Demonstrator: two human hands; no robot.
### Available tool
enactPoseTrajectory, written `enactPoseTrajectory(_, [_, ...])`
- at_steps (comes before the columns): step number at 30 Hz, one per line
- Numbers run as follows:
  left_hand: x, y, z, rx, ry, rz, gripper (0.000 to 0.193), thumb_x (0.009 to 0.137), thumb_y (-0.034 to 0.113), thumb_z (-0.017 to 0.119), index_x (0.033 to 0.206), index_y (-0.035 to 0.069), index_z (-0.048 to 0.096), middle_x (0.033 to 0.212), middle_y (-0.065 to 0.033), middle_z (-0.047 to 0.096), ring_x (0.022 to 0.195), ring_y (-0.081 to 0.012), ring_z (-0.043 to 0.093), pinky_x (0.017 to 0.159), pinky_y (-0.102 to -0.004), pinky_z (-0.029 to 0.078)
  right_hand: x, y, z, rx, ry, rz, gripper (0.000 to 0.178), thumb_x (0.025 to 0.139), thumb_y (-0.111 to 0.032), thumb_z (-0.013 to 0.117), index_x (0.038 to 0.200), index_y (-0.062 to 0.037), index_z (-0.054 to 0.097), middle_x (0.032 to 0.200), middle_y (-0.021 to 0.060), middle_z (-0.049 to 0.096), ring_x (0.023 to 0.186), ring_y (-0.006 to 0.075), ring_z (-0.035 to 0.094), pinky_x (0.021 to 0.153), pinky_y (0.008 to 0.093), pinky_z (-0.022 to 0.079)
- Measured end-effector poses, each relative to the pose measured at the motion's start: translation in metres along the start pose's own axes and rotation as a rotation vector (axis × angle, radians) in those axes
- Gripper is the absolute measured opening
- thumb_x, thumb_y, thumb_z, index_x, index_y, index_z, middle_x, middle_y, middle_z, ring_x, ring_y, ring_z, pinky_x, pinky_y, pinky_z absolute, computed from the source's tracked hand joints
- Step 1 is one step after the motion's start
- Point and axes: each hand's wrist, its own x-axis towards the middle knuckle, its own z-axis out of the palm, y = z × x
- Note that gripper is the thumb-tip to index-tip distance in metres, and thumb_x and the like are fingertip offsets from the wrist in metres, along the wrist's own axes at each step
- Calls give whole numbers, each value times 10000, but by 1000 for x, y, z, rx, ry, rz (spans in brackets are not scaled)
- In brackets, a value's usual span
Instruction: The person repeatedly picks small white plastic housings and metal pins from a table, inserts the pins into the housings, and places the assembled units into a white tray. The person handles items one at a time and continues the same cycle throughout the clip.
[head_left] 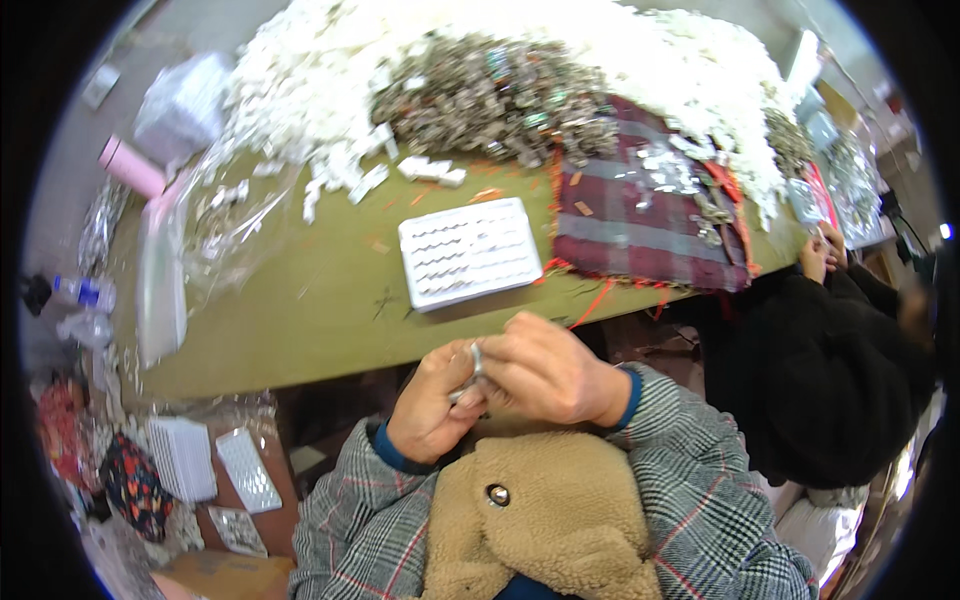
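Observation:
My left hand [440,402] and my right hand [556,372] meet in front of my chest, just off the near edge of the table. Both are closed, their fingertips together around a small silvery-grey curved piece [477,362]; most of it is hidden by the fingers, so its kind is unclear. Just beyond them on the table lies a white tray [408,262] holding rows of small dark metallic pieces, with its right part mostly pale. Behind the tray, a heap of small shiny grey-brown pieces [490,100] rests against a large pile of small white pieces [310,60].
A plaid cloth [625,235] with loose clear bits covers the table's right side. Clear plastic bags [215,225] and a pink cylinder [132,167] are at left. At right sits a co-worker in black [820,370]. White trays [182,458] lie on a lower surface at left.

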Motion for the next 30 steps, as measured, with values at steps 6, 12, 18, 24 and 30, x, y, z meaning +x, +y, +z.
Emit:
enactPoseTrajectory(6, [14,2,21,-31,22,-184,160,1019,243,564,1083,98,544,860,18,550,556,-26,446,438,-148,363,-29,2,-15,17,165,86,288,753,-95,725,982,56,638,1048,167,630,734,266,569,650,390,480])
enactPoseTrajectory(12, [35,-6,19,3,21,-155,184,992,192,609,1128,79,562,1025,-95,627,591,-48,467,453,-172,365,-63,44,-77,-144,367,598,78,792,38,698,858,1,680,920,140,680,740,281,643,658,354,518])
enactPoseTrajectory(18, [48,-9,17,46,49,-200,190,999,163,588,1146,45,562,1005,-170,661,581,-88,497,453,-194,384,-75,84,-90,-161,293,891,92,813,32,699,903,39,684,843,129,629,728,264,634,668,321,507])
enactPoseTrajectory(24, [48,-8,16,29,34,-219,193,1004,147,577,1158,32,557,994,-194,677,571,-111,521,445,-208,395,-72,91,-83,-378,2,800,96,825,-33,701,909,5,673,878,119,611,750,310,640,674,364,520])
enactPoseTrajectory(30, [43,-7,14,6,35,-205,194,1002,142,588,1156,25,574,1007,-190,683,624,-113,556,469,-197,408,-70,102,-71,-537,3,914,84,869,-70,642,882,-34,567,882,127,555,775,344,625,656,421,518])
